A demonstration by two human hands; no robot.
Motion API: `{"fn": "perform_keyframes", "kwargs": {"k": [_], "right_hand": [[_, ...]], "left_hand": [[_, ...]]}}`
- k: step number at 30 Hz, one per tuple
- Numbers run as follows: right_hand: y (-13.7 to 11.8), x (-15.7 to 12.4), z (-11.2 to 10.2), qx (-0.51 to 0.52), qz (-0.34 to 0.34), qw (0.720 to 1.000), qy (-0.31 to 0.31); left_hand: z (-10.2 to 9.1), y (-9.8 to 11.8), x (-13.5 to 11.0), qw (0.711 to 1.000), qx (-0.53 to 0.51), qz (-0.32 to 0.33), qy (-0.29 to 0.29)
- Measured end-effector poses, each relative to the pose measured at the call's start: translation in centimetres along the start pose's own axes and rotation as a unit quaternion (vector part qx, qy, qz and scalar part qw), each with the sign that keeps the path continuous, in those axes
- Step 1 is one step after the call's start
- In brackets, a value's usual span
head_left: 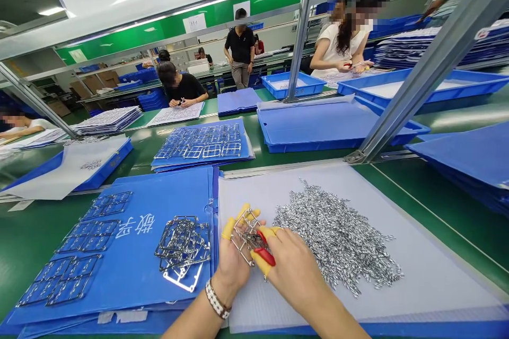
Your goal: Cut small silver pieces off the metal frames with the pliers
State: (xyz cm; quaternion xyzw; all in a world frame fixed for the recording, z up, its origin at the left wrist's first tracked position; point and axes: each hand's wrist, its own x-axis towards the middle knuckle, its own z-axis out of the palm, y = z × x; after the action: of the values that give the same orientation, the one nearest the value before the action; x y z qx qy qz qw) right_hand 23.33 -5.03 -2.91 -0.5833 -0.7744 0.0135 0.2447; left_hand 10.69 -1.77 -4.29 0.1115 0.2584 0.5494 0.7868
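My left hand [233,267], with yellow finger covers and a beaded bracelet at the wrist, holds a small silver metal frame [239,248]. Several small metal pieces seem to lie in that palm, partly hidden. Red-handled pliers [264,256] are gripped in my right hand [294,267], also in yellow finger covers; their jaws reach over the frame and their tips are hard to make out. Right of my hands, a heap of tiny shiny metal pieces [338,233] spreads over a whitish sheet [433,275]. To the left, a tangled pile of metal frames [183,246] rests on a blue sheet [135,280].
Paired frames [87,235] line the blue sheet's left side. Beyond it lies a stack with more frames [202,140]. Blue trays [310,145] and a slanted metal post [429,58] stand at the back. Other people [181,87] work across the bench.
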Motion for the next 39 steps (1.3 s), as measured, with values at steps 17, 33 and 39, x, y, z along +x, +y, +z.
{"fn": "perform_keyframes", "kwargs": {"k": [17,33,39], "right_hand": [[-0.4,1.4,-1.5,-0.022,0.034,0.993,-0.111],[-0.6,1.4,-1.6,-0.083,0.018,0.99,-0.11],[0.5,1.2,-1.9,-0.107,0.02,0.991,-0.076]], "left_hand": [[-1.7,-0.9,0.6,0.993,0.112,0.023,0.011],[-1.7,-1.0,0.4,0.989,0.144,0.041,0.006],[-1.0,-0.7,0.2,0.992,0.126,-0.001,0.003]]}}
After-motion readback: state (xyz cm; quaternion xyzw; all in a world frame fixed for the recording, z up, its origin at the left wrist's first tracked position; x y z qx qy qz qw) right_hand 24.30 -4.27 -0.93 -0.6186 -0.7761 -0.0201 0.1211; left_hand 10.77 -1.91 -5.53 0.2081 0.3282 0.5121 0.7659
